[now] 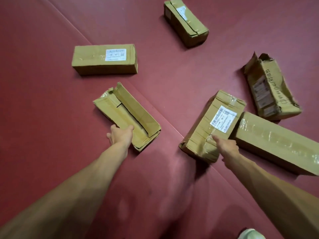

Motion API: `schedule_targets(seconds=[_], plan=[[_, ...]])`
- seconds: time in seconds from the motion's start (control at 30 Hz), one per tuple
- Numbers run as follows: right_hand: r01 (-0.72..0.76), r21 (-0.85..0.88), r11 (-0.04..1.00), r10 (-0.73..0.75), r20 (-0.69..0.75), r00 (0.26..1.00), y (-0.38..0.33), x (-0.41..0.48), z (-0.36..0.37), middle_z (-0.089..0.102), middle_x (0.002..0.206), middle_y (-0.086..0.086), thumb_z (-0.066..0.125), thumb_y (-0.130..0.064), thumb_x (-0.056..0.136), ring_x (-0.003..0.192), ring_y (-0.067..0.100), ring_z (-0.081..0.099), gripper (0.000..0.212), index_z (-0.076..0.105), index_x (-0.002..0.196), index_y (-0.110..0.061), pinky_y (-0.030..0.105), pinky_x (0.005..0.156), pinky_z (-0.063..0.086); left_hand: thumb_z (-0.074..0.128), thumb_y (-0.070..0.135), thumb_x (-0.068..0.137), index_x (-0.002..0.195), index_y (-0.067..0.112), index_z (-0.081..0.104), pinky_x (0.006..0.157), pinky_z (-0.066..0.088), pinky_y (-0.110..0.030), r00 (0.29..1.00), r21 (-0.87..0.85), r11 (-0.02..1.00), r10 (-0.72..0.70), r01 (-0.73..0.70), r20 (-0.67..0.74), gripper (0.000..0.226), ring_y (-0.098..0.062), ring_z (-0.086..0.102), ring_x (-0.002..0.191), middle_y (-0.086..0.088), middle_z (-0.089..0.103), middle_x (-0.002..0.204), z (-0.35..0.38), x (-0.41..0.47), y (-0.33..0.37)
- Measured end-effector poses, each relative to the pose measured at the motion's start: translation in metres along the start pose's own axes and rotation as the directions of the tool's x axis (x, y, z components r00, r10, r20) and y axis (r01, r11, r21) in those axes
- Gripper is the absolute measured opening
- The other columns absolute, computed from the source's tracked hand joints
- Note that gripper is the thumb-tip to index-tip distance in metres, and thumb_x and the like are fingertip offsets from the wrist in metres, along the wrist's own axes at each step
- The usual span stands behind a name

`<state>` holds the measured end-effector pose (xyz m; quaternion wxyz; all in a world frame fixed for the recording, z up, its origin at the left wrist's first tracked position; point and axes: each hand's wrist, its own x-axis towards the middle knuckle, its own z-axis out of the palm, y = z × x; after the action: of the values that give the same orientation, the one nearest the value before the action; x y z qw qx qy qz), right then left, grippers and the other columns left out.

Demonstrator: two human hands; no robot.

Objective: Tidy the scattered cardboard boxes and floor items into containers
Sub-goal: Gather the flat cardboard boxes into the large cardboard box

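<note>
We look down on a dark red floor (51, 83) crossed by 2 seams, with 6 cardboard boxes scattered over it and none in a container. The biggest is the long taped box (276, 144) at the near right, lying flat and running off the right edge. Next is the far-left box (96, 61), closed, with a white label on top, well apart from the rest. The flapped box (120, 111) lies near left with 1 long flap standing up along its right side. The labelled box (203, 128) sits near the middle right, wrinkled with tape, and its right side touches the end of the long taped box. The torn box (271, 88) lies just beyond them at the right, its far end ripped open. The far box (185, 21) lies alone at the top, closed and taped.

Both bare arms reach out from the near edge. The left grip (120, 136) clasps the near left corner of the flapped box, thumb on top and fingers down its left side. The right grip (227, 146) rests on the near right edge of the labelled box with 1 digit stretched over the top; its other fingers are hidden, so we cannot tell whether it holds the box. A pale shoe (251, 234) shows at the near right edge.
</note>
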<state>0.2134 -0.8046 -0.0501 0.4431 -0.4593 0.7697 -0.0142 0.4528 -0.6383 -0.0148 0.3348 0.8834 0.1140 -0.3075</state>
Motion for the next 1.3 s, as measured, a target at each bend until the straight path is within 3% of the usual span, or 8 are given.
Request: schedule_targets(seconds=[0.13, 0.37, 0.53, 0.7, 0.83, 0.93, 1.2, 1.3], plan=[[0.075, -0.065, 0.995, -0.079, -0.075, 0.994, 0.012, 0.041, 0.031, 0.034, 0.142, 0.025, 0.061, -0.046, 0.085, 0.127, 0.043, 0.04, 0.081, 0.026, 0.141, 0.001, 0.048, 0.106, 0.036, 0.063, 0.032, 0.083, 0.134, 0.002, 0.042, 0.105, 0.039, -0.043, 0.993, -0.127, 0.984, -0.121, 0.121, 0.008, 0.063, -0.034, 0.044, 0.127, -0.016, 0.045, 0.141, 0.032, 0.058, -0.026], [0.511, -0.038, 0.859, -0.507, 0.071, 0.859, -0.013, 0.071, 0.047, 0.06, 0.118, 0.006, 0.071, -0.036, 0.081, 0.115, 0.026, 0.055, 0.056, 0.049, 0.126, -0.01, 0.035, 0.094, 0.044, 0.055, 0.025, 0.09, 0.14, 0.022, 0.041, 0.109, 0.036, -0.045, 0.958, 0.065, 0.959, 0.268, -0.275, 0.098, 0.051, -0.029, 0.043, 0.132, -0.007, 0.05, 0.141, 0.06, 0.095, -0.045], [0.37, 0.053, 0.927, -0.372, 0.238, 0.897, -0.011, 0.056, 0.043, 0.066, 0.112, 0.007, 0.082, -0.02, 0.071, 0.097, 0.02, 0.064, 0.056, 0.049, 0.116, -0.014, 0.035, 0.082, 0.052, 0.055, 0.023, 0.092, 0.139, 0.03, 0.047, 0.107, 0.039, -0.035, 0.836, 0.155, 0.873, 0.371, -0.462, 0.404, 0.049, -0.02, 0.05, 0.126, 0.004, 0.058, 0.134, 0.06, 0.073, -0.035], [0.233, 0.129, 0.964, -0.265, 0.362, 0.894, 0.008, 0.045, 0.041, 0.066, 0.106, 0.01, 0.082, -0.008, 0.069, 0.079, 0.015, 0.062, 0.055, 0.046, 0.11, -0.012, 0.026, 0.061, 0.046, 0.059, 0.031, 0.091, 0.136, 0.031, 0.051, 0.105, 0.043, -0.031, 0.842, -0.068, 0.962, 0.266, -0.266, 0.469, 0.046, -0.009, 0.057, 0.117, 0.01, 0.058, 0.133, 0.063, 0.056, -0.045], [0.182, 0.217, 0.959, -0.263, 0.44, 0.859, 0.004, 0.046, 0.04, 0.068, 0.101, 0.008, 0.077, -0.004, 0.072, 0.079, 0.018, 0.064, 0.05, 0.044, 0.107, -0.016, 0.032, 0.064, 0.051, 0.063, 0.027, 0.087, 0.128, 0.034, 0.056, 0.06, 0.045, -0.026, 0.819, -0.127, 0.984, 0.174, -0.124, 0.547, 0.042, -0.011, 0.06, 0.095, 0.002, 0.07, 0.11, 0.052, 0.057, -0.033], [0.145, 0.321, 0.936, -0.285, 0.447, 0.848, -0.002, 0.035, 0.035, 0.066, 0.097, 0.008, 0.073, -0.004, 0.076, 0.078, 0.02, 0.064, 0.049, 0.039, 0.108, -0.018, 0.04, 0.071, 0.056, 0.068, 0.022, 0.083, 0.12, 0.034, 0.058, 0.072, 0.048, -0.032, 0.802, -0.087, 0.994, 0.11, -0.073, 0.588, 0.04, -0.013, 0.058, 0.088, -0.001, 0.067, 0.1, 0.043, 0.047, -0.026], [0.334, 0.126, 0.934, -0.356, 0.259, 0.898, -0.024, -0.086, -0.027, 0.057, 0.113, -0.001, 0.063, -0.054, 0.082, 0.1, 0.021, 0.063, 0.066, 0.033, 0.126, -0.016, 0.043, 0.094, 0.051, 0.073, 0.018, 0.074, 0.083, 0.017, 0.063, 0.046, 0.028, -0.019, 0.892, 0.015, 1.0, -0.008, 0.001, 0.453, 0.013, -0.004, 0.039, 0.032, 0.012, 0.047, 0.035, -0.054, -0.064, 0.002], [0.325, 0.125, 0.937, -0.348, 0.283, 0.894, -0.044, -0.158, -0.069, 0.058, 0.113, -0.004, 0.062, -0.05, 0.084, 0.102, 0.019, 0.063, 0.065, 0.036, 0.133, -0.017, 0.041, 0.095, 0.05, 0.074, 0.016, 0.074, 0.076, 0.016, 0.065, 0.033, 0.033, -0.014, 0.917, -0.064, 0.998, 0.017, 0.009, 0.399, 0.009, -0.007, 0.052, 0.039, 0.006, 0.059, 0.054, -0.113, -0.131, 0.029]])
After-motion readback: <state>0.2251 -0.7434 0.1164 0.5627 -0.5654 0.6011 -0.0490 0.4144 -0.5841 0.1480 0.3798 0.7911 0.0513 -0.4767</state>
